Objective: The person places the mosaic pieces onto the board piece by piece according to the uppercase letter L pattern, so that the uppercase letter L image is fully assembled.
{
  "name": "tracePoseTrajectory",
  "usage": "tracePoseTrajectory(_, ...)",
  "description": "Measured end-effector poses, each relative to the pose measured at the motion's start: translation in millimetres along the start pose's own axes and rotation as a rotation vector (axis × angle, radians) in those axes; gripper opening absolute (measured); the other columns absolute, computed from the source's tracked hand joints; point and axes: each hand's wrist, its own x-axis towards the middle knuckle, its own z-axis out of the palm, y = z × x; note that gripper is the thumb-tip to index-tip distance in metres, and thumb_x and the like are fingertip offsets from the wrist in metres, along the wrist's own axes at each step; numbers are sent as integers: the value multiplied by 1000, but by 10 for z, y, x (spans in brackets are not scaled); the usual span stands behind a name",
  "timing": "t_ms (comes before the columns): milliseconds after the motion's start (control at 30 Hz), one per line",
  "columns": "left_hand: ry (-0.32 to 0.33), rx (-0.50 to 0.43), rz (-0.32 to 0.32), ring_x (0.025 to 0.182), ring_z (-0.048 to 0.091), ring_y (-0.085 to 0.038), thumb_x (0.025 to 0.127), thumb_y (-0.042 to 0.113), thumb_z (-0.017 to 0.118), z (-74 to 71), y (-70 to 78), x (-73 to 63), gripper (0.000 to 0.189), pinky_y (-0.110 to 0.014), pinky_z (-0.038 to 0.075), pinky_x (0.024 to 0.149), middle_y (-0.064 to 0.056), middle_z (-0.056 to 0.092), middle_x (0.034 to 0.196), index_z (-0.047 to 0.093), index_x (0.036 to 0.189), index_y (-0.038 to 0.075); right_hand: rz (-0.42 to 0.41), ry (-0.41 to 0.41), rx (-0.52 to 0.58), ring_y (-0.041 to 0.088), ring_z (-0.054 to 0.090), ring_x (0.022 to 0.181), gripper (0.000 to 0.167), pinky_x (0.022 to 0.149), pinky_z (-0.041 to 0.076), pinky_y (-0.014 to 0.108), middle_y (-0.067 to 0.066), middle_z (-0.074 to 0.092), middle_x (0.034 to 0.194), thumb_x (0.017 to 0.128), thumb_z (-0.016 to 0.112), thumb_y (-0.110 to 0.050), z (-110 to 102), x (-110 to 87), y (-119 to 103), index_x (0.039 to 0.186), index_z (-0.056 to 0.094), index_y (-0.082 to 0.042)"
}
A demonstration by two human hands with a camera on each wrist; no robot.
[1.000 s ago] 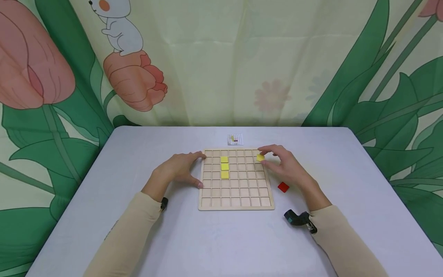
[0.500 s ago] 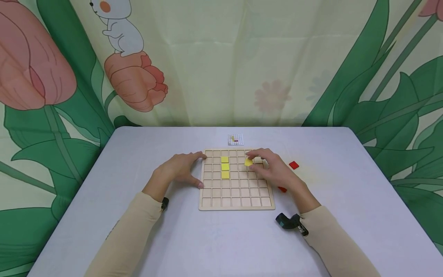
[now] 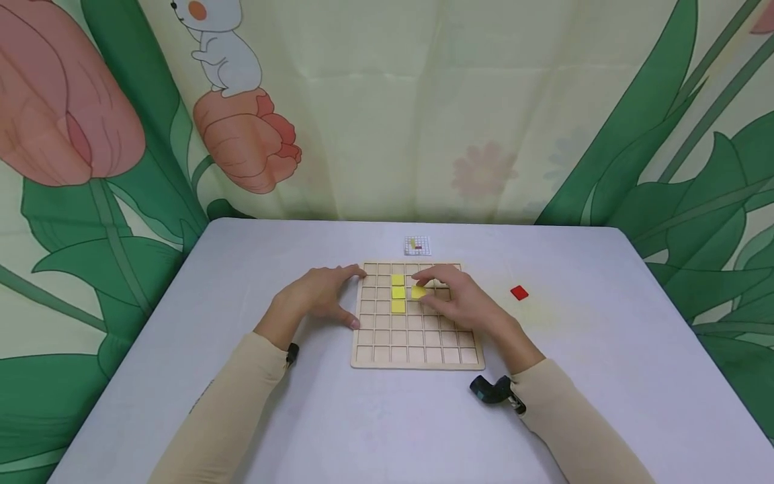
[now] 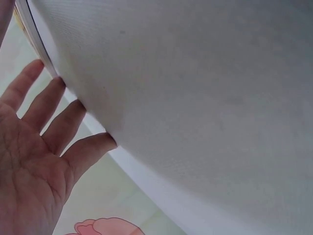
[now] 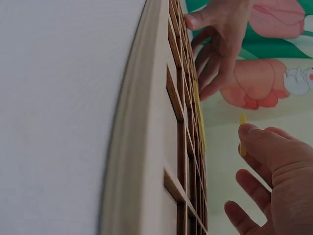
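Observation:
My right hand [image 3: 464,300] pinches a yellow square tile [image 3: 418,292] between thumb and fingers, over the gridded wooden board [image 3: 417,359]. In the right wrist view, that tile [image 5: 242,142] shows edge-on, raised off the board. Three yellow tiles [image 3: 398,293] sit in a column of the board's cells, just left of the held one. At the board's left side lies my left hand [image 3: 316,296], thumb and fingers spread apart, tips at its edge. The left wrist view shows its fingers [image 4: 54,110] extended, with their tips on the white table surface.
A small card [image 3: 417,245] printed with a grid and coloured squares lies behind the board. One red tile [image 3: 519,293] is on the white table [image 3: 290,437], right of the board. A patterned curtain [image 3: 387,114] hangs behind the table.
My right hand has carried the yellow tile leftward from the board's right edge to near the yellow column. The red tile nearer me is now hidden by my right arm. My left hand stays put.

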Motion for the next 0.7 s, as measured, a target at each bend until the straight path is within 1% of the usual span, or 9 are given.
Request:
tracePoseTrajectory(200, -1, 6, 9, 139, 50, -35, 63, 66, 90, -8, -1, 0, 109, -54, 41, 114, -9, 49, 156, 41, 154, 31, 1, -22, 13, 21, 57, 122, 43, 108, 45, 48, -3, 70, 118, 91, 79, -9, 64, 3, -46, 131, 66, -11)
tracePoseTrajectory(333, 1, 11, 16, 139, 51, -34, 64, 66, 89, -7, -5, -3, 109, -53, 41, 114, -7, 48, 157, 40, 154, 30, -12, -47, 19, 21, 58, 123, 42, 108, 45, 47, -4, 70, 117, 91, 79, -12, 108, -4, -75, 131, 66, -11)
tracePoseTrajectory(467, -1, 3, 17, 138, 51, -34, 64, 66, 90, -10, -3, -4, 109, -53, 42, 113, -7, 49, 156, 41, 154, 30, -2, -65, 17, 20, 58, 123, 42, 109, 44, 46, -5, 69, 116, 92, 78, -14, 159, -15, -103, 131, 66, -12)
tracePoseTrajectory(600, -3, -2, 15, 139, 51, -33, 63, 66, 90, -18, 2, 0, 108, -53, 42, 113, -7, 49, 156, 41, 153, 31, 4, -81, 5, 17, 58, 119, 41, 104, 47, 45, -7, 69, 114, 91, 79, -18, 204, -23, -156, 131, 66, -16)
tracePoseTrajectory(700, 0, -6, 8, 140, 50, -33, 62, 66, 91, -15, 1, 1, 109, -53, 42, 113, -6, 49, 156, 42, 153, 31, 14, -95, 0, 18, 58, 113, 42, 99, 50, 44, -8, 68, 112, 91, 80, -19, 232, -23, -193, 131, 66, -18)
